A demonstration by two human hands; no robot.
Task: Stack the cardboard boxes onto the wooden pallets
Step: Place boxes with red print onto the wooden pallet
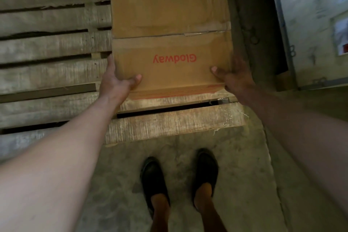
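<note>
A brown cardboard box with red "Glodway" lettering and a taped top seam sits at the right end of a wooden pallet. My left hand grips the box's near left corner, thumb on top and fingers along the side. At the near right corner my right hand holds the box the same way, its thumb lying on the top face. I cannot tell whether the box's underside rests fully on the slats.
The pallet's rough slats stretch to the left, with dark gaps between them. My feet in black shoes stand on the concrete floor just before the pallet's edge. A pale wrapped load with a metal frame stands at the right.
</note>
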